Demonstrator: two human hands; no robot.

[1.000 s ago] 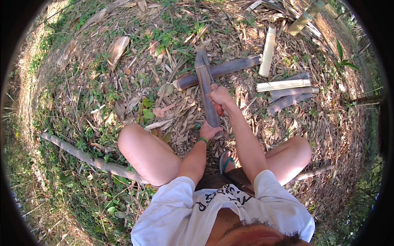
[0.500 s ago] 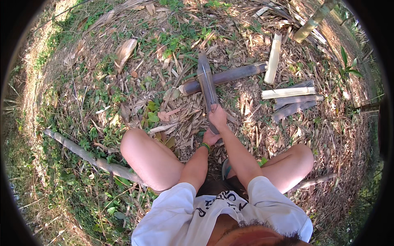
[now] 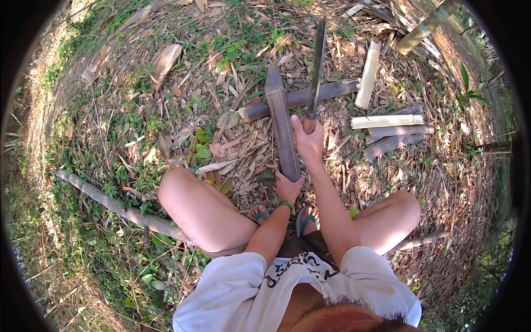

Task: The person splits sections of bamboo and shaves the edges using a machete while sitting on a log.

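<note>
Ground [image 3: 243, 144]: covered with dry leaves, husks and low green plants.
Branch [image 3: 127, 213]: stretched over the ground at the left, its near end hidden by the bent left leg [image 3: 202, 213].
Lower bamboo [image 3: 298, 99]: laid crosswise on the leaves, passed over by the held bamboo.
Held bamboo [image 3: 283, 124]: pointed away from the body, its near end gripped, its tapered far end carried beyond the lower bamboo.
Knife [image 3: 318, 66]: held to the right of the held bamboo, blade directed forward, above the lower bamboo in this view; no contact between blade and held bamboo is seen.
Split pieces [image 3: 401, 131]: gathered at the right, dark and pale; one pale strip [image 3: 367, 77] is set apart, lengthwise.
Right hand [image 3: 308, 145]: fingers clamped on the knife's handle; half a second ago it was placed over the held bamboo, now it has been shifted just beside it, so the blade is judged to be between strokes.
Left hand [image 3: 287, 187]: fingers clamped around the held bamboo's near end; steadying is left to this hand alone.
Wristband [image 3: 286, 205]: worn on the left wrist, green and yellowish.
</note>
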